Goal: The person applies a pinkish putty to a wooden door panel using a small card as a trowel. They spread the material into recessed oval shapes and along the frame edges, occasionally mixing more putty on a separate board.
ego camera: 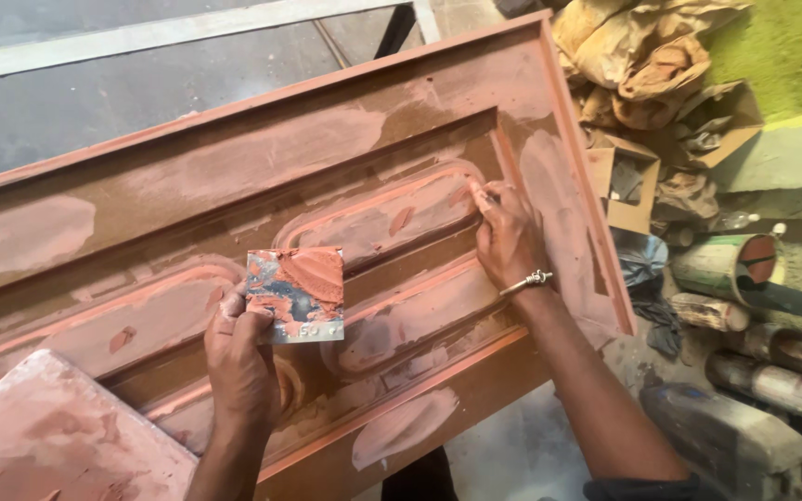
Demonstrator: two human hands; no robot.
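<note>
Nearest, at the lower left, a slab (58, 436) smeared with reddish putty is seen. Just beyond it, a square plate (295, 294) loaded with putty is pinched upright in the left hand (239, 357), whose fingers are closed on its lower left edge. Underneath lies a brown panelled door (262, 176), patched all over with pale pink filler. Farther on, the right hand (510, 237), a bracelet (528, 280) at its wrist, is pressed against a raised moulding of the door with fingers bunched; whether a tool is gripped cannot be told. At the right, dirty cans (754, 325) are stacked on the floor, and crumpled paper (642, 56) and boxes are heaped beyond them.
</note>
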